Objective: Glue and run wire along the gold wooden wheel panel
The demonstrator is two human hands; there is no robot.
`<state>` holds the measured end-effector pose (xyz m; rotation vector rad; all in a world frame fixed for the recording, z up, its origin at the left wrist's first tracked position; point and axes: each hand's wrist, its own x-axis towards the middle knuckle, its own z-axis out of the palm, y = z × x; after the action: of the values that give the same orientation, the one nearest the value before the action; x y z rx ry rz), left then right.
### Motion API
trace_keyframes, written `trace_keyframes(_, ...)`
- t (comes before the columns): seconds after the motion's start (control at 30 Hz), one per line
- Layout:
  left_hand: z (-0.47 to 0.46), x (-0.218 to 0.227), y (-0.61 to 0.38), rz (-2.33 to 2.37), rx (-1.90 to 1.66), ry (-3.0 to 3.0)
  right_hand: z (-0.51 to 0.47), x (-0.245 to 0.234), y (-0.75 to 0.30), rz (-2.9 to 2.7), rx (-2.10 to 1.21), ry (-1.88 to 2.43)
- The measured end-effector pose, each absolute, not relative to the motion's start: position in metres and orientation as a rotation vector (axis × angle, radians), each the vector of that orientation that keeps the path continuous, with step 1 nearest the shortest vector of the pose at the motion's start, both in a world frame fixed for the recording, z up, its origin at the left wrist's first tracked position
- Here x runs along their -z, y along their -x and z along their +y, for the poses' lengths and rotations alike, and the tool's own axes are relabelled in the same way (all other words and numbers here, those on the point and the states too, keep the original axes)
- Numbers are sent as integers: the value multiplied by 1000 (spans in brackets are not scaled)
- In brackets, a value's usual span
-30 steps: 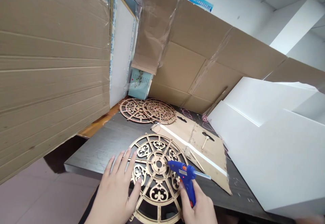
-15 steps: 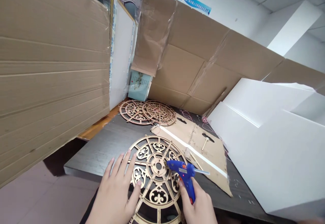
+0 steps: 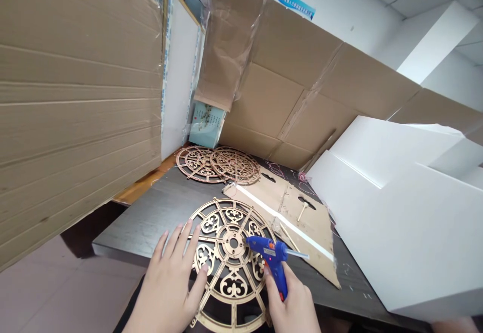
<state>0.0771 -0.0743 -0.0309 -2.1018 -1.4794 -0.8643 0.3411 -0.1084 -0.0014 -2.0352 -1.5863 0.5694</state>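
A round openwork wooden wheel panel (image 3: pixel 233 257) with scroll cut-outs lies at the near edge of the dark table. My left hand (image 3: pixel 171 272) rests flat on its left side, fingers spread. In my right hand (image 3: pixel 292 298) is a blue glue gun (image 3: pixel 269 252), gripped by its handle. Its nozzle points left, close by the ring around the wheel's centre hole; whether it touches the wood I cannot tell. A clear glue stick (image 3: pixel 299 254) juts from the gun's back end.
Two more wooden wheels (image 3: pixel 236 165) overlap at the table's far end, beside a light-blue box (image 3: pixel 207 124). A flat cardboard sheet (image 3: pixel 313 232) holds a small wooden stick piece (image 3: pixel 302 211). Cardboard walls (image 3: pixel 75 96) and white panels (image 3: pixel 407 222) enclose the table (image 3: pixel 132 227).
The view has shifted slightly. Both hands and the glue gun keep nearly the same place over the wheel.
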Motion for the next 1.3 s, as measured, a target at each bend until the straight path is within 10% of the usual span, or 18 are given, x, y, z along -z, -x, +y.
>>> trace_keyframes(1.3,-75,35,-77,-1521,911,2135,-98,0,-321,-1606,-461,2091)
